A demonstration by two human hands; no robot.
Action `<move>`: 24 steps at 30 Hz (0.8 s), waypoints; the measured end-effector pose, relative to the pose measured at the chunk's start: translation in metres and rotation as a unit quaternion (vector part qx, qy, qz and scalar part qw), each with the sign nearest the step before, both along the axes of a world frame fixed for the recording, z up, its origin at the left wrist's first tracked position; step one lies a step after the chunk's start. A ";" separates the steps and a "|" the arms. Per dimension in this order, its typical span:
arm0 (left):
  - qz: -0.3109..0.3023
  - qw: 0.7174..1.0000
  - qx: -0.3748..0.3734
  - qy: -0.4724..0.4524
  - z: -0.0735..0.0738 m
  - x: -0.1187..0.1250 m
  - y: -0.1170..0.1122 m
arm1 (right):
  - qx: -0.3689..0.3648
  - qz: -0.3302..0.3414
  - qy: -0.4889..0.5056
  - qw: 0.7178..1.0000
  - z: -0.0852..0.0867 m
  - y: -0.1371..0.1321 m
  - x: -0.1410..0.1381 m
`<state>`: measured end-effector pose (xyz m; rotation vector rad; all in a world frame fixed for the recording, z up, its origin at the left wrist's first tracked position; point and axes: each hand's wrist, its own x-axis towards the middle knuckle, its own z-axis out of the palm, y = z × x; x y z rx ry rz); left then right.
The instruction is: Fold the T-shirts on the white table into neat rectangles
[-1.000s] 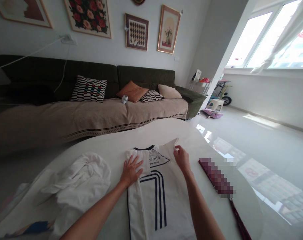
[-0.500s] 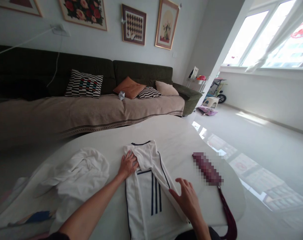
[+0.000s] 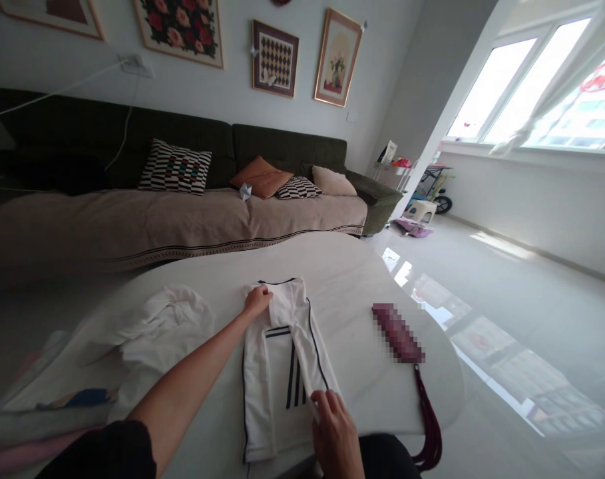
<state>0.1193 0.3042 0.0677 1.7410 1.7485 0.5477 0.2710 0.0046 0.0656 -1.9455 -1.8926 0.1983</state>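
A white shirt [image 3: 279,379] with dark navy piping and stripes lies on the pale table, its sides folded inward into a long narrow shape. At the far left corner, near the dark-edged collar, my left hand [image 3: 258,301] is closed on the shirt's fabric. My right hand [image 3: 336,426] pinches the shirt's near right edge, with its fingertips curled over the cloth. The shirt's underside and part of its lower right corner, behind my right hand, are hidden.
A crumpled white cloth [image 3: 167,326] lies left on the table [image 3: 327,256], with more fabric by the near left edge. To the right is a blurred maroon item [image 3: 398,332] with a strap hanging past the edge. Beyond stands a sofa [image 3: 292,213] with cushions.
My left hand has gone from lying flat on the shirt to gripping its far left corner. My right hand has come down and closed on the near right edge. The view has shifted slightly.
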 end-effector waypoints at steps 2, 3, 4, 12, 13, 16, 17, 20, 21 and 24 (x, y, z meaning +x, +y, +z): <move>0.018 1.000 0.009 0.002 -0.003 0.002 -0.001 | -0.054 0.069 0.004 0.996 -0.001 -0.003 -0.003; 0.028 1.000 0.008 0.006 -0.005 0.002 -0.003 | -0.086 0.101 0.015 0.991 0.000 -0.003 -0.003; 0.036 0.999 0.004 0.011 -0.007 0.000 -0.005 | -0.111 0.128 0.033 0.985 0.003 -0.002 -0.003; 0.010 0.990 0.114 0.080 0.001 0.009 -0.028 | 0.015 0.072 0.060 0.995 0.019 0.050 0.006; -0.025 0.984 0.147 0.094 0.002 0.016 -0.030 | 0.013 0.077 0.033 0.996 0.011 0.056 0.008; -0.185 0.952 0.201 0.137 -0.002 0.043 -0.032 | -0.031 0.085 -0.025 0.996 -0.018 0.061 0.014; -0.228 0.944 0.189 0.148 -0.005 0.052 -0.031 | -0.045 0.084 -0.035 0.995 -0.028 0.059 0.017; -0.270 0.938 0.118 0.182 -0.017 0.070 -0.026 | -0.064 0.076 -0.058 0.993 -0.058 0.044 0.023; -0.260 0.942 0.099 0.187 -0.020 0.073 -0.024 | -0.060 0.065 -0.067 0.994 -0.067 0.038 0.024; -0.228 0.951 0.092 0.186 -0.024 0.077 -0.018 | -0.026 0.022 -0.091 0.995 -0.089 0.023 0.021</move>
